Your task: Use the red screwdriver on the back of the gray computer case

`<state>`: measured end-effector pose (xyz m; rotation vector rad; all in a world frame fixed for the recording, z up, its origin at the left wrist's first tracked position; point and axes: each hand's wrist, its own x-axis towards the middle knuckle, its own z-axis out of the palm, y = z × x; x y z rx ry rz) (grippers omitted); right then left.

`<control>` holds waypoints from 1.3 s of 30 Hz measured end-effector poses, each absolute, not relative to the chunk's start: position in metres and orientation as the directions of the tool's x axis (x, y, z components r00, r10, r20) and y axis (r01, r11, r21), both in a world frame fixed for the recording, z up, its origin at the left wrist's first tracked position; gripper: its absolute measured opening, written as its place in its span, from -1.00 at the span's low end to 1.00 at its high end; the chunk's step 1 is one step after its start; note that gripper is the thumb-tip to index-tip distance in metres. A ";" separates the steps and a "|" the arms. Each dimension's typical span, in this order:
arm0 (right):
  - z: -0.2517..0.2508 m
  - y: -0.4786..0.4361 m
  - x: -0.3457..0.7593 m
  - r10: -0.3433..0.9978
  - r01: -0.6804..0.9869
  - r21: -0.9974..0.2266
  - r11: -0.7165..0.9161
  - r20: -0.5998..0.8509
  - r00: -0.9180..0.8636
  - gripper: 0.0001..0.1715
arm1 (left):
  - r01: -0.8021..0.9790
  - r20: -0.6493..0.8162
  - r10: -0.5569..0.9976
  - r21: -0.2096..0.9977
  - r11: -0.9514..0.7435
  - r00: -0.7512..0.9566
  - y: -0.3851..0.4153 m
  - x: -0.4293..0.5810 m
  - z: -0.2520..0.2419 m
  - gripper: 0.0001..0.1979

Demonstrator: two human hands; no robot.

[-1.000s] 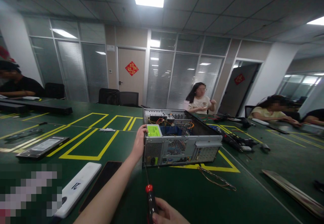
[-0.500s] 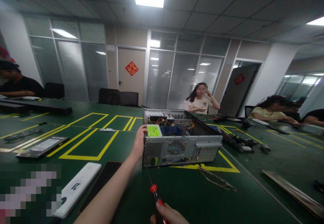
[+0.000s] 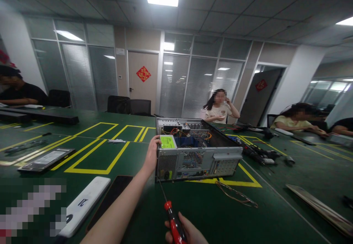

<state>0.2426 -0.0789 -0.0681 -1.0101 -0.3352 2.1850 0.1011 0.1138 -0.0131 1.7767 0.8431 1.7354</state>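
Observation:
An open desktop computer case [image 3: 193, 159] lies on its side on the green table [image 3: 220, 214], its rear panel facing me and coloured wires showing inside. My left hand [image 3: 152, 155] grips the case's upper left rear corner, fingers wrapped over the edge beside the green-labelled power supply [image 3: 167, 142]. My right hand [image 3: 184, 233], at the bottom edge of view, is closed on the red and black handle of a screwdriver [image 3: 172, 220]. The thin shaft slants up to the case's lower left rear corner.
A loop of brown wire [image 3: 237, 196] lies right of the screwdriver. A white device [image 3: 82, 205] and a dark phone [image 3: 110, 200] lie at left, a flat panel [image 3: 322, 209] at right. Cables and tools [image 3: 256, 152] sit behind the case. Other people sit at the table's far sides.
The screwdriver handle has tilted to the right and my right hand has shifted slightly right along the bottom edge. My left hand has stayed on the case. The far person raised a hand.

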 end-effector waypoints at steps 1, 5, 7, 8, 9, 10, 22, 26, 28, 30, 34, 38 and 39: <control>-0.069 -0.079 0.244 0.673 -0.472 -0.482 -0.738 -0.564 -0.478 -0.38 | 0.077 0.678 0.735 0.734 -0.675 -0.012 0.114 0.101 -0.013 -0.50; -0.069 -0.080 0.244 0.644 -0.435 -0.475 -0.765 -0.560 -0.521 -0.39 | 0.073 0.678 0.735 0.734 -0.675 -0.020 0.114 0.101 -0.013 -0.50; -0.067 -0.080 0.241 0.671 -0.472 -0.480 -0.739 -0.576 -0.466 -0.47 | 0.073 0.679 0.734 0.733 -0.676 -0.025 0.114 0.101 -0.014 -0.50; -0.066 -0.081 0.240 0.682 -0.491 -0.480 -0.727 -0.587 -0.436 -0.48 | 0.072 0.679 0.734 0.734 -0.676 -0.026 0.114 0.102 -0.014 -0.50; -0.066 -0.081 0.238 0.688 -0.508 -0.476 -0.718 -0.596 -0.413 -0.48 | 0.069 0.678 0.734 0.734 -0.676 -0.026 0.115 0.102 -0.014 -0.49; -0.066 -0.080 0.237 0.692 -0.524 -0.470 -0.710 -0.603 -0.397 -0.46 | 0.065 0.679 0.734 0.734 -0.676 -0.028 0.115 0.102 -0.014 -0.49; -0.074 -0.081 0.244 0.688 -0.512 -0.464 -0.723 -0.549 -0.474 -0.56 | 0.069 0.683 0.729 0.729 -0.681 -0.027 0.114 0.102 -0.013 -0.49; -0.075 -0.079 0.241 0.729 -0.527 -0.509 -0.681 -0.541 -0.419 -0.62 | 0.057 0.682 0.731 0.731 -0.680 -0.029 0.115 0.102 -0.014 -0.48; -0.075 -0.077 0.238 0.734 -0.529 -0.515 -0.674 -0.542 -0.408 -0.59 | 0.050 0.687 0.726 0.727 -0.685 -0.030 0.115 0.102 -0.015 -0.49; -0.074 -0.076 0.237 0.731 -0.526 -0.513 -0.679 -0.545 -0.412 -0.57 | 0.052 0.690 0.723 0.723 -0.688 -0.030 0.115 0.102 -0.015 -0.51; -0.069 -0.077 0.237 0.730 -0.539 -0.497 -0.680 -0.529 -0.432 -0.61 | 0.057 0.693 0.721 0.721 -0.691 -0.029 0.115 0.102 -0.015 -0.51; -0.061 -0.080 0.239 0.740 -0.566 -0.483 -0.669 -0.507 -0.442 -0.66 | 0.057 0.689 0.724 0.725 -0.687 -0.032 0.116 0.103 -0.015 -0.50; -0.060 -0.081 0.239 0.744 -0.572 -0.482 -0.664 -0.501 -0.441 -0.67 | 0.058 0.689 0.724 0.724 -0.687 -0.032 0.116 0.103 -0.015 -0.49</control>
